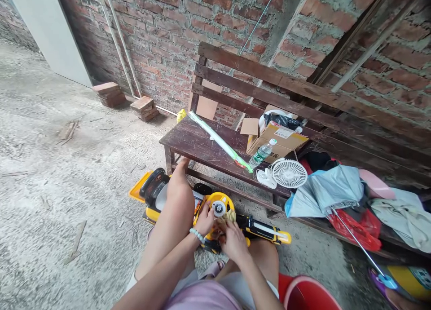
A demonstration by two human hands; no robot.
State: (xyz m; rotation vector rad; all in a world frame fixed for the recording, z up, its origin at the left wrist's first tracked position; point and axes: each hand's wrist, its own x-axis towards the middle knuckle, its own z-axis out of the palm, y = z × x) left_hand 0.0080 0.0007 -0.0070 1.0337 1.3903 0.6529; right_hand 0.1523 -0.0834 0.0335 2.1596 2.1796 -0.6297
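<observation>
Wiping (seemingly) the steering wheel (220,207) of a yellow toy car (138,189), on the floor (67,175) near the worktop (198,146); gripping its rim with left hand (204,220), brownish rag (222,227) bunched in right hand (235,242); next needs steady wheel.

I see open concrete floor (67,188) on the left, free out to the far bricks (111,94). A raised knee (178,191) walls the toy car (153,191) off from that side. Beyond it the bench (188,141) bars the way; its left end has room, its right is crowded by bottle (263,153), fan (289,173) and box (281,139). A red bucket (308,294) crowds the near right.
</observation>
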